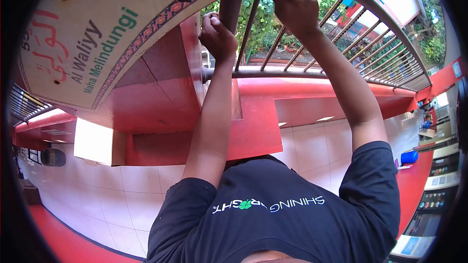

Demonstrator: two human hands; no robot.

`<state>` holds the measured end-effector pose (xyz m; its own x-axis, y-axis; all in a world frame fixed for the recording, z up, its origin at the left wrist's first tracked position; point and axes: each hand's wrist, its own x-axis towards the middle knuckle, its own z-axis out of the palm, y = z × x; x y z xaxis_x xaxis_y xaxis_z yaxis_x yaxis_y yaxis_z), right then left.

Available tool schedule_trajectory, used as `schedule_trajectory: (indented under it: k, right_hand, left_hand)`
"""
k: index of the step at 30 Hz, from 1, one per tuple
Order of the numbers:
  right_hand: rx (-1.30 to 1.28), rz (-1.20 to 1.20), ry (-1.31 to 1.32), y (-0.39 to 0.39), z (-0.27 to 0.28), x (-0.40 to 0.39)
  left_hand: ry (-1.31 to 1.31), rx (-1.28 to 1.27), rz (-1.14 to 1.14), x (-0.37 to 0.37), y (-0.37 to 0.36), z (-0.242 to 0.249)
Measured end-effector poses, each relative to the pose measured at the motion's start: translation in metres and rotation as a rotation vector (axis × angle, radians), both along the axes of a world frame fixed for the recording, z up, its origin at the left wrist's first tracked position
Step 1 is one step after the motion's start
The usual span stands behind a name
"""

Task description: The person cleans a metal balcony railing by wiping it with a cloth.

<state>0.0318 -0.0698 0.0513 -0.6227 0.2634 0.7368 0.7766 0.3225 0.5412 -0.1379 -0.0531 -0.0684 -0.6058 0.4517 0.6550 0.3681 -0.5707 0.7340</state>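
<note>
My left hand (218, 38) is raised, its fingers curled closed at the thick brown railing post (231, 9), beside the red pillar. Higher up and to the right, my right hand (294, 9) reaches to the top of the metal railing (358, 0). Its fingers are pressed together around something small and shiny at the frame's upper edge; I cannot tell what it is. Thin vertical bars run down from the curved top rail to the bottom rail (282, 74). Both forearms stretch up from dark short sleeves.
A white sign (105, 29) with Arabic and Latin lettering hangs on the red pillar (161, 102) at upper left. A red ledge (256, 134) lies below my arms, above a white tiled floor (112, 195). Plants (261, 24) grow behind the bars. A blue container (409, 157) stands at right.
</note>
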Motion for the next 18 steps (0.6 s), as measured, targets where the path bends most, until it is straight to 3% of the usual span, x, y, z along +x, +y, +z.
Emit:
schedule_trajectory:
  k: [1,4,7,9,11,13,16,18]
  right_hand:
    - [0.011,0.040,0.022,0.001,0.002,-0.007]
    - [0.032,0.027,-0.239,-0.007,-0.024,-0.007]
    - [0.096,-0.086,-0.260,-0.008,0.027,-0.003]
    - [0.157,0.010,-0.179,-0.011,0.049,-0.012]
    - [-0.049,-0.012,-0.192,-0.011,0.012,-0.006]
    - [-0.023,0.033,-0.344,-0.019,-0.008,-0.003]
    - [0.079,-0.092,-0.132,-0.022,0.039,-0.016]
    - [0.054,-0.062,-0.139,-0.018,0.026,-0.019]
  left_hand:
    - [-0.005,0.003,0.003,0.000,0.001,0.000]
    - [-0.012,-0.014,-0.010,-0.002,0.003,-0.001]
    - [-0.015,-0.028,-0.023,0.000,-0.001,-0.002]
    - [-0.006,-0.018,-0.022,-0.001,0.001,-0.003]
    - [-0.020,-0.010,-0.029,-0.001,0.000,-0.001]
    - [-0.011,-0.015,-0.013,-0.002,-0.001,0.001]
    - [-0.035,-0.010,-0.050,-0.001,-0.001,0.000]
    - [-0.034,-0.013,-0.040,0.000,-0.003,-0.001]
